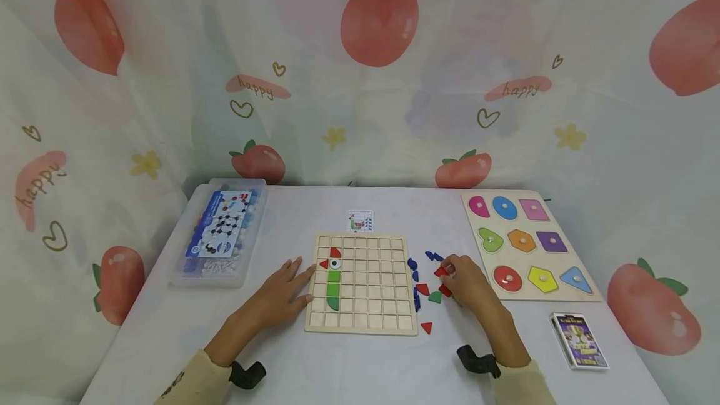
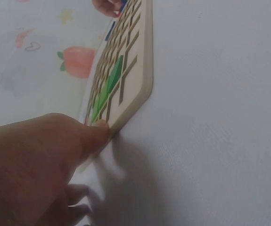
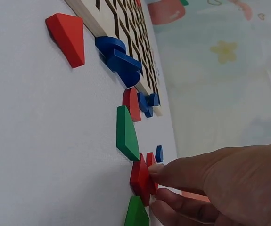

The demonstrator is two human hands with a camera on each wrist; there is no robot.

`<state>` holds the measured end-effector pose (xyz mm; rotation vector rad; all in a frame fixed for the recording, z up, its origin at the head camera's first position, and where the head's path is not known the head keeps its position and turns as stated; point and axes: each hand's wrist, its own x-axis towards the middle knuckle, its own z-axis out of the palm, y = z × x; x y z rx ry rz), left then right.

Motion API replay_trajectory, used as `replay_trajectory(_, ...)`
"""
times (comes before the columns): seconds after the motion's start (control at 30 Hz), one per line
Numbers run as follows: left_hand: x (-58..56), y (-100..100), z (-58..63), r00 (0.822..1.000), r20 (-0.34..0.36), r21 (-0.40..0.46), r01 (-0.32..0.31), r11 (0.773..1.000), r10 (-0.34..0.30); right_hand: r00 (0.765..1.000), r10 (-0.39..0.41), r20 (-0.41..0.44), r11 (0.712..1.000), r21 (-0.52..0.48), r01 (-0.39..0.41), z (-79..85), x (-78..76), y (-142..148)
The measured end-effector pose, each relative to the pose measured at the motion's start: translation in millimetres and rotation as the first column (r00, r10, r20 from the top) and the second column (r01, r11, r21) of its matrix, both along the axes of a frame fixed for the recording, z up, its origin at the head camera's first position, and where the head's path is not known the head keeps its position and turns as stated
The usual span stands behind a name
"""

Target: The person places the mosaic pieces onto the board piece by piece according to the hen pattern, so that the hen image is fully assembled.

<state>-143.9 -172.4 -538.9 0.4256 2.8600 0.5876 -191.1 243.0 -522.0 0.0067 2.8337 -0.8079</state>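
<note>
Left hand (image 1: pixel 281 292) has fingers spread, thumb and a fingertip touching the left edge of the board (image 1: pixel 362 322), with the green squares (image 1: pixel 334 290) just right of those tips. Right hand (image 1: pixel 465 280) pinches a red piece (image 3: pixel 150 158) between thumb and fingertip, right of the board; a second red piece (image 3: pixel 139 179) lies just beside the thumb tip, a loose green piece (image 3: pixel 127 134) near it, blue blocks (image 3: pixel 123 61) farther from the fingers, by the board's edge.
</note>
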Motion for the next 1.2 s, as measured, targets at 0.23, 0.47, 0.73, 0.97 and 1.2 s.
replay_trajectory(0.23, -0.5, 0.4, -0.3, 1.000, 0.002, -0.003, -0.003, 1.000, 0.003, 1.000, 0.000, 0.003, 1.000, 0.002, 0.000, -0.1, -1.5, -3.1)
replay_trajectory(0.47, -0.8, 0.3, 0.7, 1.000, -0.003, 0.001, 0.005, 1.000, -0.005, 0.997, 0.072, -0.021, 0.997, -0.029, -0.073, -3.8, 0.0, -9.7)
replay_trajectory(0.73, 0.4, 0.4, 3.2, 1.000, -0.008, 0.005, 0.003, 1.000, -0.003, 0.995, 0.063, -0.076, 0.998, -0.028, -0.065, -7.6, 1.3, -13.9)
replay_trajectory(0.97, 1.0, 0.3, 2.8, 1.000, -0.005, 0.003, 0.004, 1.000, -0.004, 0.994, 0.030, -0.108, 0.999, -0.029, -0.033, -8.6, 0.9, -23.1)
replay_trajectory(1.2, 1.2, 0.7, 3.5, 1.000, -0.006, 0.003, 0.002, 1.000, -0.002, 0.988, 0.055, -0.141, 0.997, -0.039, -0.061, 2.2, 6.3, -58.7)
